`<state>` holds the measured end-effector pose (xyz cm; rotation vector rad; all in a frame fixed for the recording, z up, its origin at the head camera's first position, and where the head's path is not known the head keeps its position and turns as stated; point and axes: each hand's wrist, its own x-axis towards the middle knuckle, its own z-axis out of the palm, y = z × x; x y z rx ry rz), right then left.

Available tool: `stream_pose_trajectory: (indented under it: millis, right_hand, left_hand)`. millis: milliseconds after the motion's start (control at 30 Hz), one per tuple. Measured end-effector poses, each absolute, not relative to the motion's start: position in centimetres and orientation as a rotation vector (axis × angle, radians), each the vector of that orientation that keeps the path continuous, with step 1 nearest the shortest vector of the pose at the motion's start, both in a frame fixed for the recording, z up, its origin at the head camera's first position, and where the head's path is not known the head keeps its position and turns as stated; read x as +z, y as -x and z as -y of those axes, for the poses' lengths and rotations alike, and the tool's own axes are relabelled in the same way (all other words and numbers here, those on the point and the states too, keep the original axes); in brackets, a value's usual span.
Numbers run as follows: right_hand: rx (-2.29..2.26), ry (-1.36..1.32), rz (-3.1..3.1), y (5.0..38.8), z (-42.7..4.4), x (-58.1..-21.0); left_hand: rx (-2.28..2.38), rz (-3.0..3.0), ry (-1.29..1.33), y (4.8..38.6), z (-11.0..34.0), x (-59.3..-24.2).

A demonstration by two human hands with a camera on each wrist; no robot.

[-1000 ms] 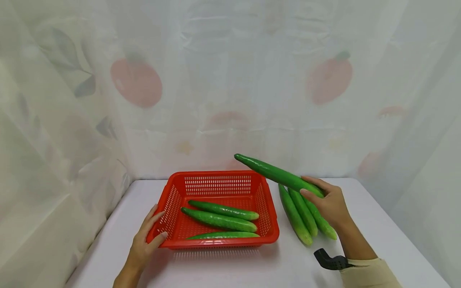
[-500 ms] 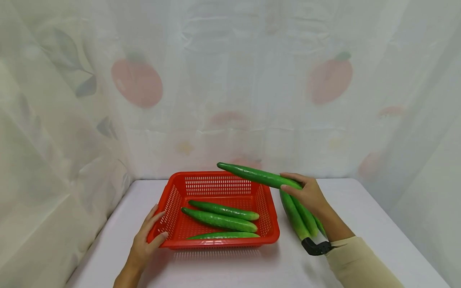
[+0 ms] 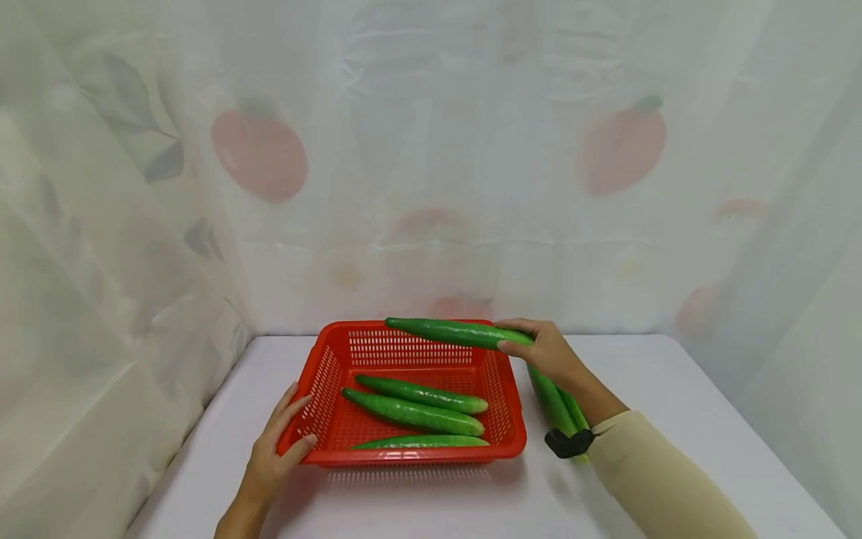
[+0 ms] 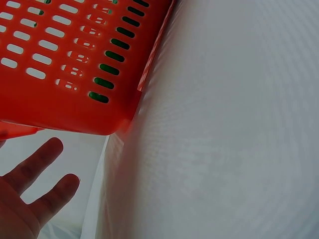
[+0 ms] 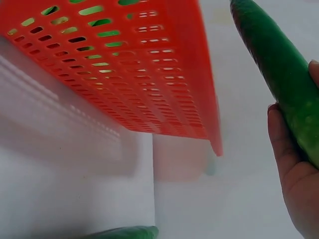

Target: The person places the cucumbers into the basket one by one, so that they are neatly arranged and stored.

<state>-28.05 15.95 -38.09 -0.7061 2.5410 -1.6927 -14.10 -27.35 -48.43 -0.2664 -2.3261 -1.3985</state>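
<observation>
My right hand (image 3: 547, 352) grips a green cucumber (image 3: 444, 332) by its paler end. The cucumber lies nearly level above the back right part of a red plastic basket (image 3: 404, 454). In the right wrist view the cucumber (image 5: 281, 64) stays apart from the basket's slotted wall (image 5: 149, 64). At the basket's left front corner, my left hand (image 3: 268, 457) rests on the rim, thumb and fingers spread. Two of its fingers (image 4: 57, 194) show straight below the basket in the left wrist view. Three cucumbers (image 3: 417, 414) lie inside the basket.
More cucumbers (image 3: 554, 400) lie on the white table (image 3: 673, 404) right of the basket, partly hidden by my right forearm. A black curved piece (image 3: 569, 443) sits at the right wrist. A pale curtain (image 3: 431, 150) printed with fruit hangs behind the table.
My right hand has carried the cucumber left and slightly down, from above the table cucumbers to over the basket. The cucumber has turned closer to level. My left hand stays at the rim.
</observation>
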Motion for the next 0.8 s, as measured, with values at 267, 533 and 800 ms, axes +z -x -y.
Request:
stream_pose_trajectory:
  millis: [267,533,800]
  right_hand:
    - [-1.614,0.733,-2.531,29.1,-14.0,-38.6]
    - [-1.596,0.660,-2.518,29.3,-12.6,-39.0]
    - [-1.537,0.725,-2.501,29.5,-11.9,-40.3]
  left_hand:
    - [-1.401,2.306,0.292,13.9,27.4,-48.5]
    - [-1.391,2.302,0.303,13.8,27.2,-48.4]
    - [-1.425,2.331,0.266,13.8,26.9,-48.5]
